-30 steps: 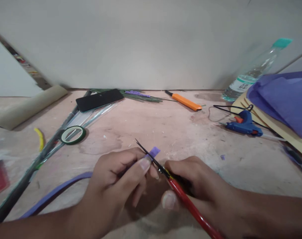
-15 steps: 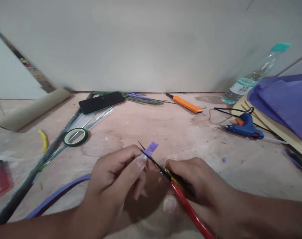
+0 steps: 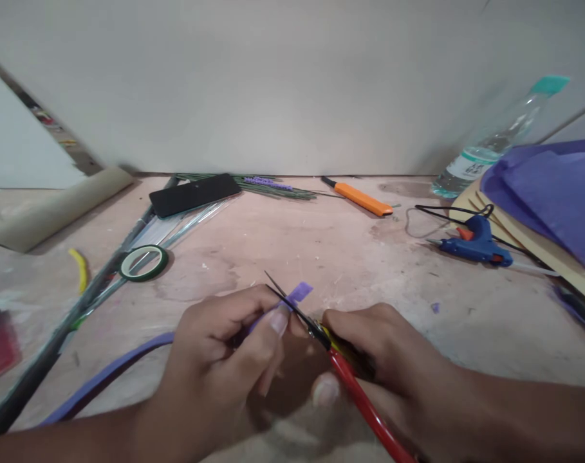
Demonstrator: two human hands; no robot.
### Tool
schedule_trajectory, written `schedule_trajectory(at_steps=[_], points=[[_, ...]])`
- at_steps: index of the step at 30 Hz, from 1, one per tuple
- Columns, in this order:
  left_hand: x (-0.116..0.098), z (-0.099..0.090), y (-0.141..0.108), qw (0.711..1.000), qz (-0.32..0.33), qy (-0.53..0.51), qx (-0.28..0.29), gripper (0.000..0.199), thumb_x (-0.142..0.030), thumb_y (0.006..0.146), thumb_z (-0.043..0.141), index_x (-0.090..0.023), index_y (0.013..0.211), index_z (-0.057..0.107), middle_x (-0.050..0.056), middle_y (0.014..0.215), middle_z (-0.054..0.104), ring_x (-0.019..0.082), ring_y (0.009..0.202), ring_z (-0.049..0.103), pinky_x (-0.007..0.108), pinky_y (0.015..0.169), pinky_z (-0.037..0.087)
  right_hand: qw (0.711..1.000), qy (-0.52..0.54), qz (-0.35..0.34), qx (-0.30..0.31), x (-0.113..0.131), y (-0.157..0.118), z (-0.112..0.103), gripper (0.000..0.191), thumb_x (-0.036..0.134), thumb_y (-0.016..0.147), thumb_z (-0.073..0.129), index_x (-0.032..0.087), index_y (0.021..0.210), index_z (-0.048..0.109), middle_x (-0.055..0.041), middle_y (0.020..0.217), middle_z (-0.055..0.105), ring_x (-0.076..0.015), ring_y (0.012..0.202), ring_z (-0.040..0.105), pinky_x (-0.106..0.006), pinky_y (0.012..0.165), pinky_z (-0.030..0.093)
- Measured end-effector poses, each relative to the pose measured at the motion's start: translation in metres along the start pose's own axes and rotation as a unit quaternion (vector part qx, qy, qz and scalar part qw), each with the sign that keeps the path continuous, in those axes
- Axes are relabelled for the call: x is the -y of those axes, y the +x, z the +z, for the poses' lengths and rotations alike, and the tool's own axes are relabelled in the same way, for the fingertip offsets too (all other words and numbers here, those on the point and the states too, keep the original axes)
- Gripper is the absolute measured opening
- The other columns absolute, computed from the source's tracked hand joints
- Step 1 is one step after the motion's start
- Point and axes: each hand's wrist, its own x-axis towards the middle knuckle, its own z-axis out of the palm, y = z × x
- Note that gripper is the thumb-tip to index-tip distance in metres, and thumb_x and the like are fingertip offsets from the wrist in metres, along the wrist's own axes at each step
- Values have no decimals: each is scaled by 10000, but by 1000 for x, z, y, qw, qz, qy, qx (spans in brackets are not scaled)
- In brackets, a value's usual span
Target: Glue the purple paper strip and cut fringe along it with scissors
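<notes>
A purple paper strip (image 3: 121, 368) trails across the table from the left and runs into my left hand (image 3: 224, 350), whose thumb and fingers pinch it near its end. The strip's short free end pokes out past the thumb tip. My right hand (image 3: 393, 360) is closed around scissors (image 3: 357, 395) with a red handle, a yellow part and dark blades. Slightly parted, the blades cross the strip just beyond my left fingertips. Part of the strip is hidden inside my left hand, and my right palm covers some of the handle.
Green tape (image 3: 144, 263), a black phone (image 3: 195, 195) and a cardboard tube (image 3: 60, 209) lie left. Green stems (image 3: 287, 191) and an orange cutter (image 3: 363, 199) lie along the wall. A blue glue gun (image 3: 475, 244), water bottle (image 3: 485, 141) and purple sheets (image 3: 553, 199) occupy the right.
The strip's free end has shifted slightly right and down, with more purple showing between my left fingers. The scissor blades remain across the strip, and the whole view has moved a little.
</notes>
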Motion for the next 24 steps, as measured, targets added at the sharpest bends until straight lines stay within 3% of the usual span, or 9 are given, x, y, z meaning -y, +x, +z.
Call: schedule_trajectory(at_steps=[4, 10, 15, 20, 24], points=[[1, -1, -2, 1000, 5, 14, -2, 428, -246, 1043, 590, -215, 618, 623, -70, 473, 574, 71, 449, 531, 173, 527, 476, 1000, 17, -4, 14, 1, 1, -1, 483, 599, 1048, 681, 225, 784, 529, 40, 701, 539, -124, 618, 459, -272, 589, 357], [-4, 0, 1, 1000, 10, 15, -8, 443, -257, 1038, 590, -217, 597, 594, -69, 447, 574, 67, 396, 453, 183, 452, 427, 999, 37, -2, 15, 2, 0, -3, 522, 651, 1048, 700, 216, 792, 568, 50, 668, 501, -119, 603, 444, -258, 584, 370], [-7, 2, 3, 1000, -6, 22, -3, 394, -245, 1023, 588, -218, 637, 663, -75, 429, 572, 69, 373, 455, 184, 470, 462, 1000, 23, 8, 16, 6, 1, -3, 541, 697, 1044, 666, 205, 824, 625, 14, 715, 590, -138, 630, 500, -264, 602, 407], [-8, 2, 4, 999, -8, 32, 6, 384, -261, 1021, 584, -218, 655, 690, -75, 407, 567, 70, 358, 459, 173, 417, 401, 999, 36, 10, 21, 8, 3, -3, 649, 789, 1037, 623, 216, 737, 570, 22, 663, 532, -138, 613, 474, -271, 598, 407], [-7, 0, 4, 1000, -14, 24, 1, 392, -253, 1023, 575, -222, 643, 664, -84, 409, 556, 62, 365, 442, 172, 491, 472, 998, 57, 8, 29, 5, 2, -3, 615, 763, 1041, 656, 213, 774, 586, 36, 669, 519, -133, 621, 468, -268, 602, 394]])
